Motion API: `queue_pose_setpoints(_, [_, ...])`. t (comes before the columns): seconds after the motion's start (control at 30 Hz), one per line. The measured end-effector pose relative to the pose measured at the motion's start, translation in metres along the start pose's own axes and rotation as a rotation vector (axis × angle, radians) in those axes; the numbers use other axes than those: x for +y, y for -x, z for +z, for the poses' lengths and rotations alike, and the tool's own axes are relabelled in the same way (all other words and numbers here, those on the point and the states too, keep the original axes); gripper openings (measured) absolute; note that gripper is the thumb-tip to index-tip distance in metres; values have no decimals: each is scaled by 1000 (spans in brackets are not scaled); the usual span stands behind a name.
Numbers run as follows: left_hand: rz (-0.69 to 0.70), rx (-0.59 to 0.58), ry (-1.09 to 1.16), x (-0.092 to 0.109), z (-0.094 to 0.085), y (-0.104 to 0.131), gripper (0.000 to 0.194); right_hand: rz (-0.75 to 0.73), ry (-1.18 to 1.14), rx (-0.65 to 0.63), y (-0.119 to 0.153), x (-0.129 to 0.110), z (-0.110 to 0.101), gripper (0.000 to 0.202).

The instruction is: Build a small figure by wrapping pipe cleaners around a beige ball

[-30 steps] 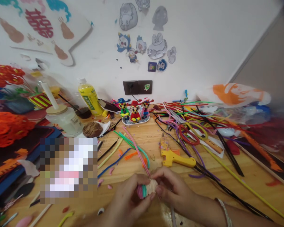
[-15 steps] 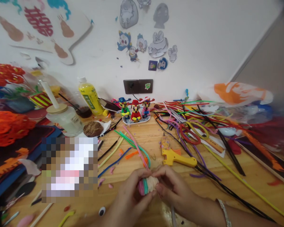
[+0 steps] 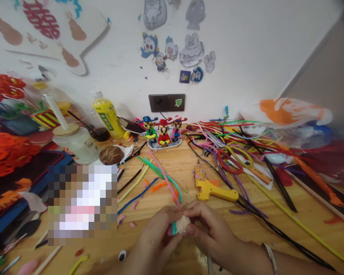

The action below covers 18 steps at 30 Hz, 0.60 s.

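Observation:
Near the bottom middle, both hands hold a small coiled pipe-cleaner piece (image 3: 181,224) with cream, teal and purple bands. My left hand (image 3: 157,233) wraps round its purple and teal end, hiding part of it. My right hand (image 3: 208,227) pinches the cream end between thumb and fingers. Pink pipe cleaners (image 3: 166,178) run along the table up to the fingertips; whether they join the piece I cannot tell. Just beyond my right hand lies a yellow glue gun (image 3: 216,190). Green pipe cleaners (image 3: 153,167) lie ahead of my left hand.
Three small figures (image 3: 164,133) stand on a tray (image 3: 176,143) by the wall. Pipe cleaners and red-handled scissors (image 3: 229,163) are heaped at right. A yellow-labelled bottle (image 3: 107,118), glass jar (image 3: 74,143) and orange flowers (image 3: 8,154) stand left. A googly eye (image 3: 122,255) lies beside my left forearm.
My left fingers have shifted slightly over the coiled piece, so less of the purple band shows. Both hands keep hold of it. The view has moved a little.

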<state>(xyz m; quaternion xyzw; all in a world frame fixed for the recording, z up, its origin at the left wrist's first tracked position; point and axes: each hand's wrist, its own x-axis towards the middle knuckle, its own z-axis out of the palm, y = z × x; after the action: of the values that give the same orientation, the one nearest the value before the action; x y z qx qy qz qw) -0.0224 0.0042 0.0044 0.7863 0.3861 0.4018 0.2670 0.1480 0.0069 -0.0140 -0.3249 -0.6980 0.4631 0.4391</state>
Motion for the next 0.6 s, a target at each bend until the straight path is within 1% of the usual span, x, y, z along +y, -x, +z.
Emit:
queue_pose_setpoints(0.1, [20, -48, -43, -5, 0, 4, 35, -12, 14, -6, 1, -1, 0, 18])
queue_pose_setpoints(0.23, [6, -97, -54, -8, -2, 10, 34, -41, 21, -7, 1, -3, 1, 17])
queue_pose_setpoints(0.37, [-3, -152, -54, -6, -4, 10, 32, -47, 26, 0, 1, -3, 3, 17])
queue_pose_setpoints(0.47, [-35, -128, -38, -4, -3, 7, 27, 32, -40, 21, 1, -2, 5, 18])
queue_pose_setpoints(0.53, [-41, -118, 0, -3, -3, 3, 21, 105, -144, 32, 0, -1, 5, 22])
queue_pose_setpoints(0.6, [-17, -124, 37, -3, -2, 1, 18, 169, -248, 33, -2, -1, 6, 26])
